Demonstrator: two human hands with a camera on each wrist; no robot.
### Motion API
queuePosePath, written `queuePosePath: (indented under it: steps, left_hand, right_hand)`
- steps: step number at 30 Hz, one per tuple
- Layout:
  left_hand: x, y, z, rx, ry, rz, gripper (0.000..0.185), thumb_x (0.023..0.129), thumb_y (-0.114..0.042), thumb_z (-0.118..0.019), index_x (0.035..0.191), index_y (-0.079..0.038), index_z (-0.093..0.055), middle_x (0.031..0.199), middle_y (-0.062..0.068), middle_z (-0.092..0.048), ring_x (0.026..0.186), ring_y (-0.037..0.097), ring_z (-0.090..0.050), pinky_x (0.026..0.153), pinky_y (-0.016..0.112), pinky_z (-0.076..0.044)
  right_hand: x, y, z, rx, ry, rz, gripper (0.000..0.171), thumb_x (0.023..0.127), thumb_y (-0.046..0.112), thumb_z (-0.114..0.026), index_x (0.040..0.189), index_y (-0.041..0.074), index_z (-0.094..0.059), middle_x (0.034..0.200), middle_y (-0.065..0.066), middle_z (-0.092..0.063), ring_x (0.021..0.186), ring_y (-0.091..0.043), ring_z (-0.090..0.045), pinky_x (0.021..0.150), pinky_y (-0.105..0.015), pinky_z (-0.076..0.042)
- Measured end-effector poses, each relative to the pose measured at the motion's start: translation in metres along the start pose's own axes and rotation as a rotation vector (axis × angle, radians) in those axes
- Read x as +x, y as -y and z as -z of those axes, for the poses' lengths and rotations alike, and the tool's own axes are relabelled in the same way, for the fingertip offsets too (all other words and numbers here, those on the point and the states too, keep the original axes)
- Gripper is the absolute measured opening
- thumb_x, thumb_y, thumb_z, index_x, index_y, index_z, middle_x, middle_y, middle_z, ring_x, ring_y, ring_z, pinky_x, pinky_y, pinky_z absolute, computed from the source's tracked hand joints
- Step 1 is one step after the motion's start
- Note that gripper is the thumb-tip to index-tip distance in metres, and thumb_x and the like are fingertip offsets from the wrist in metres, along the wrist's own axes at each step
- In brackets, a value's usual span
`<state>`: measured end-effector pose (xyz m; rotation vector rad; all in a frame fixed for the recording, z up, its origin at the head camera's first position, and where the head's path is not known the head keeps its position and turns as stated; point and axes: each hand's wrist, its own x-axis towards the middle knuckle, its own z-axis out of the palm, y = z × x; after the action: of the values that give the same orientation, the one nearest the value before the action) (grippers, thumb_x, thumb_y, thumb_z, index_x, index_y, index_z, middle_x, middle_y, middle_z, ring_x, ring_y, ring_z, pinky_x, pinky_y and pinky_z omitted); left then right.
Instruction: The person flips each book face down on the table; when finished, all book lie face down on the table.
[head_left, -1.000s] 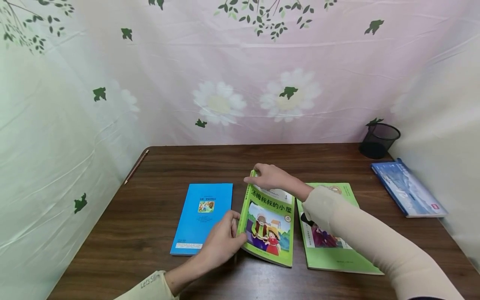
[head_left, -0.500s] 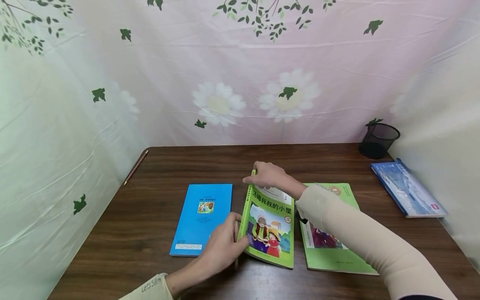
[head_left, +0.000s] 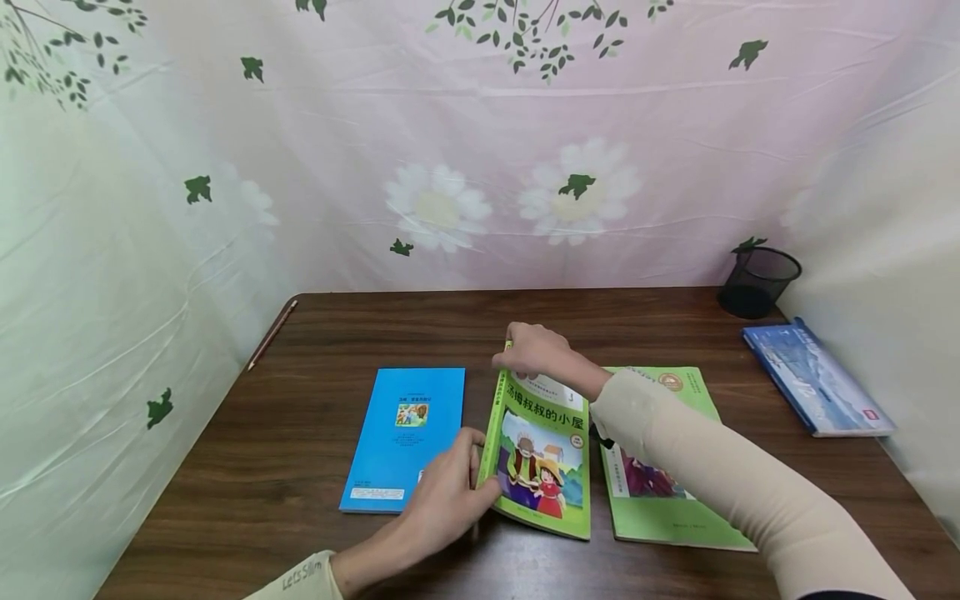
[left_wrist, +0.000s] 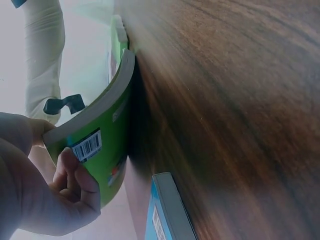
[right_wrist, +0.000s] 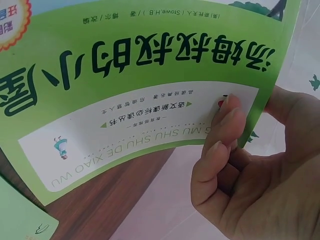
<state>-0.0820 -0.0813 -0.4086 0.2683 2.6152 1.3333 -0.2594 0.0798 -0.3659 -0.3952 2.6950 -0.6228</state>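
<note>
Book: green storybook stood tilted near the table's front edge, between blue book and second green book
Left hand: pinched its near spine corner
Right hand: pinched its far corner
Advice: both grips should lift evenly, keeping the cover from bowing

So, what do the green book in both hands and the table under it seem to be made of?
The green book looks like a paperback: paper pages under a thin, fairly glossy card cover, which bends where the left hand and right hand grip it. The table shows dark wood grain with a smooth sheen, perhaps veneer or laminate.
</note>
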Motion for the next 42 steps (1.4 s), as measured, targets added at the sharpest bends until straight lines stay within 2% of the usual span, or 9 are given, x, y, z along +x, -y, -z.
queuePosePath:
  steps: [4, 8, 11, 17, 23, 27, 34, 42]
  left_hand:
    - [0.0, 0.0, -0.002, -0.002, -0.005, -0.001, 0.048, 0.087, -0.015, -0.065, 0.131, -0.007, -0.047, 0.087, -0.003, -0.059, 0.057, 0.008, -0.056, 0.051, 0.024, -0.047]
    - [0.0, 0.0, -0.003, -0.018, -0.007, -0.006, 0.049, 0.087, -0.015, -0.065, 0.132, -0.007, -0.046, 0.096, -0.002, -0.061, 0.065, 0.008, -0.059, 0.058, 0.024, -0.051]
    - [0.0, -0.002, -0.004, -0.02, -0.016, -0.008, 0.052, 0.086, -0.016, -0.064, 0.134, -0.007, -0.045, 0.098, -0.003, -0.061, 0.071, 0.007, -0.058, 0.061, 0.024, -0.051]
    - [0.0, -0.005, -0.005, -0.05, -0.016, -0.015, 0.056, 0.089, -0.02, -0.065, 0.139, -0.008, -0.041, 0.098, -0.003, -0.059, 0.076, 0.009, -0.056, 0.062, 0.023, -0.049]
    - [0.001, -0.006, -0.003, -0.137, -0.01, -0.051, 0.049, 0.099, -0.035, -0.061, 0.138, -0.012, -0.043, 0.099, 0.0, -0.059, 0.083, 0.011, -0.057, 0.068, 0.024, -0.051]
    - [0.004, -0.008, 0.001, -0.226, -0.014, -0.061, 0.044, 0.103, -0.036, -0.054, 0.137, -0.01, -0.045, 0.102, 0.005, -0.06, 0.085, 0.015, -0.057, 0.072, 0.025, -0.051]
    - [0.012, -0.01, 0.006, -0.353, -0.012, -0.001, 0.042, 0.106, -0.035, -0.047, 0.136, -0.005, -0.046, 0.106, 0.012, -0.064, 0.087, 0.021, -0.064, 0.074, 0.035, -0.054]
    - [0.019, -0.003, 0.008, -0.508, 0.033, 0.123, 0.043, 0.106, -0.036, -0.046, 0.134, -0.003, -0.046, 0.112, 0.02, -0.061, 0.083, 0.019, -0.063, 0.07, 0.031, -0.052]
  right_hand:
    - [-0.001, 0.001, 0.001, -0.003, 0.002, 0.003, 0.04, 0.092, 0.039, -0.064, 0.115, 0.007, -0.057, 0.07, -0.004, -0.068, 0.062, -0.018, -0.066, 0.05, -0.026, -0.04]
    - [-0.003, 0.001, 0.002, 0.004, -0.005, 0.019, 0.036, 0.093, 0.037, -0.064, 0.111, 0.007, -0.057, 0.068, -0.006, -0.068, 0.059, -0.019, -0.066, 0.048, -0.026, -0.036]
    - [-0.004, 0.001, 0.005, 0.019, -0.01, 0.03, 0.034, 0.092, 0.037, -0.063, 0.109, 0.008, -0.057, 0.07, -0.008, -0.07, 0.06, -0.019, -0.066, 0.048, -0.025, -0.035]
    - [-0.006, 0.002, 0.008, 0.052, -0.01, 0.048, 0.037, 0.093, 0.036, -0.063, 0.115, 0.007, -0.056, 0.074, -0.01, -0.072, 0.064, -0.021, -0.068, 0.049, -0.025, -0.038]
    - [-0.011, 0.001, 0.012, 0.087, -0.012, 0.061, 0.038, 0.094, 0.035, -0.062, 0.119, 0.006, -0.055, 0.079, -0.013, -0.072, 0.07, -0.026, -0.07, 0.053, -0.026, -0.041]
    - [-0.016, -0.001, 0.015, 0.119, -0.014, 0.056, 0.04, 0.095, 0.034, -0.061, 0.122, 0.007, -0.055, 0.08, -0.014, -0.071, 0.071, -0.028, -0.069, 0.056, -0.027, -0.043]
    - [-0.022, -0.006, 0.019, 0.159, -0.015, 0.07, 0.031, 0.095, 0.034, -0.06, 0.114, 0.009, -0.055, 0.08, -0.013, -0.07, 0.073, -0.028, -0.069, 0.06, -0.03, -0.045]
    - [-0.029, -0.011, 0.028, 0.221, -0.018, 0.095, 0.028, 0.094, 0.03, -0.059, 0.113, 0.01, -0.055, 0.079, -0.007, -0.067, 0.077, -0.03, -0.068, 0.059, -0.031, -0.046]
